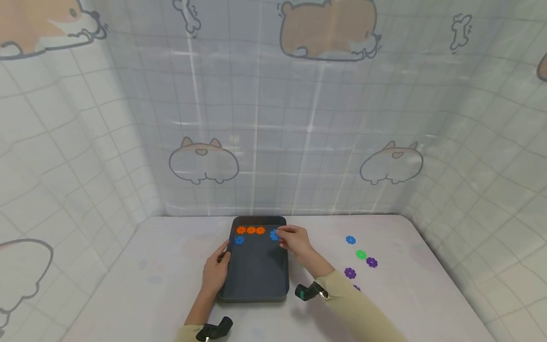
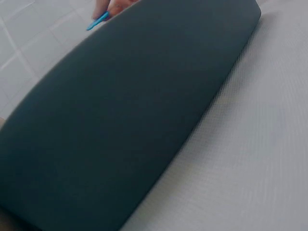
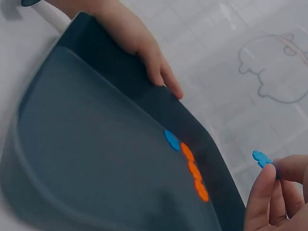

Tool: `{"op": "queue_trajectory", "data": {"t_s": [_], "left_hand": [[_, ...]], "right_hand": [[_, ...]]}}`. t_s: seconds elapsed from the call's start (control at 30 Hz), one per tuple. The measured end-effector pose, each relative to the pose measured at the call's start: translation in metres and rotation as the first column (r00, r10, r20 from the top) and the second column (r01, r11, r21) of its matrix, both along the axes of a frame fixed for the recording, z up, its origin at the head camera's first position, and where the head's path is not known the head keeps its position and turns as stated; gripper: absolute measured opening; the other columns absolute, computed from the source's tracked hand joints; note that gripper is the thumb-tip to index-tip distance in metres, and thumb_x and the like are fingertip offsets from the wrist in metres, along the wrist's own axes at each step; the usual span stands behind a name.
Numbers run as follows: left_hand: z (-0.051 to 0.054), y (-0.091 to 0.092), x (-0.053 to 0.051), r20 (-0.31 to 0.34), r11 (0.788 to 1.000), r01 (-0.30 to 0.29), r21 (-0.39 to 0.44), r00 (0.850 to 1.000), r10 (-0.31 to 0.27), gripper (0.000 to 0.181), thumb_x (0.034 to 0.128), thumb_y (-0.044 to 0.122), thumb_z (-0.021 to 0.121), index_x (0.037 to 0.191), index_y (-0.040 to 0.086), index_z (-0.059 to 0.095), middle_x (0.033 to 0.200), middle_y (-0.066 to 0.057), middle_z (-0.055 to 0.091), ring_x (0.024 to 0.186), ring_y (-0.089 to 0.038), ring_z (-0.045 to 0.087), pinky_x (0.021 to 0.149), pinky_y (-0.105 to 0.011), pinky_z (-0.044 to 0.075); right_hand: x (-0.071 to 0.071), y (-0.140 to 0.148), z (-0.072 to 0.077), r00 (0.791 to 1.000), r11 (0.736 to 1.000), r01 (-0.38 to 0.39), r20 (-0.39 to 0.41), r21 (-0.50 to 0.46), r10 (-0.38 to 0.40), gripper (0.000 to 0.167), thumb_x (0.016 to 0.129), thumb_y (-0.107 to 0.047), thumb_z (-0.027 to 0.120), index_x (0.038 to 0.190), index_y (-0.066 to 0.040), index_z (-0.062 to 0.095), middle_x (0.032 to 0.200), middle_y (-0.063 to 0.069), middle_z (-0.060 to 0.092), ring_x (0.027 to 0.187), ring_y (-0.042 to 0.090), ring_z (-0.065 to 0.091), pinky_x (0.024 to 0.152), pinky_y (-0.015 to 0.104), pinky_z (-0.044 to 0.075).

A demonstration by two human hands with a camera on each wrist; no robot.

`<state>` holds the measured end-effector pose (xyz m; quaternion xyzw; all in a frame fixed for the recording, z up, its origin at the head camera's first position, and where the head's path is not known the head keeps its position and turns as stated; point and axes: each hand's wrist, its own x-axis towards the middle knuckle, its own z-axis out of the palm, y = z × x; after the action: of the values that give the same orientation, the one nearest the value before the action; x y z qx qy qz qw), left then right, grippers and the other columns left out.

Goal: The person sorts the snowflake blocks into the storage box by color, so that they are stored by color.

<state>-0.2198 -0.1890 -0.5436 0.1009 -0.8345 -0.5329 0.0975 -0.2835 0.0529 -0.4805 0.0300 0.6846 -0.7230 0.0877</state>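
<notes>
A dark grey rectangular tray [image 1: 256, 275] sits on the table. My left hand [image 1: 215, 270] grips the tray's left wall, thumb and forefinger at the rim; its other fingers are hidden in the head view. My right hand [image 1: 296, 241] pinches a blue flower-shaped notched disc [image 3: 262, 159] between thumb and fingertips, above the tray's upper right part. Inside the tray, three orange flower discs [image 1: 250, 230] form a row along the far end. Below the leftmost orange one lies another blue flower disc [image 1: 240, 240].
Right of the tray, loose flower discs lie on the white table [image 1: 145, 280]: a blue one [image 1: 351, 240], a green one [image 1: 361, 255] and several purple ones [image 1: 350, 273]. A bit of green shows under my right forearm. Behind stands a patterned curtain [image 1: 273, 185].
</notes>
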Motion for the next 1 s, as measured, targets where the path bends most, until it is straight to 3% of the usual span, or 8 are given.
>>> {"op": "queue_trajectory", "data": {"t_s": [0.27,0.53,1.0], "left_hand": [[0.001,0.0,0.002,-0.002,1.0,0.007,0.014,1.0,-0.007,0.043,0.102,0.02,0.047,0.144,0.015,0.048,0.124,-0.019,0.059,0.105,-0.03,0.056,0.087,-0.047,0.043],[0.001,0.0,0.002,0.004,1.0,0.012,0.014,1.0,-0.012,0.043,0.102,0.02,0.047,0.145,0.016,0.048,0.126,-0.019,0.059,0.108,-0.03,0.056,0.089,-0.048,0.042],[0.003,0.001,0.003,-0.014,1.0,0.007,-0.003,1.0,-0.007,0.042,0.102,0.019,0.049,0.144,0.013,0.049,0.124,-0.02,0.06,0.105,-0.03,0.058,0.087,-0.048,0.044]], "right_hand": [[-0.001,-0.026,-0.007,0.999,0.999,-0.039,-0.022,0.031,0.04,0.02,0.088,-0.01,0.071,0.104,0.003,0.07,0.085,0.009,0.065,0.064,0.011,0.06,0.061,0.025,0.054],[-0.002,-0.045,-0.016,0.997,0.997,-0.08,-0.02,0.02,0.08,0.025,0.09,-0.01,0.069,0.11,0.005,0.067,0.09,0.011,0.064,0.067,0.013,0.06,0.07,0.034,0.055],[-0.008,-0.068,-0.029,0.997,0.998,-0.069,-0.019,0.006,0.069,0.024,0.09,-0.008,0.069,0.109,0.006,0.066,0.093,0.012,0.063,0.069,0.015,0.061,0.071,0.034,0.055]]}}
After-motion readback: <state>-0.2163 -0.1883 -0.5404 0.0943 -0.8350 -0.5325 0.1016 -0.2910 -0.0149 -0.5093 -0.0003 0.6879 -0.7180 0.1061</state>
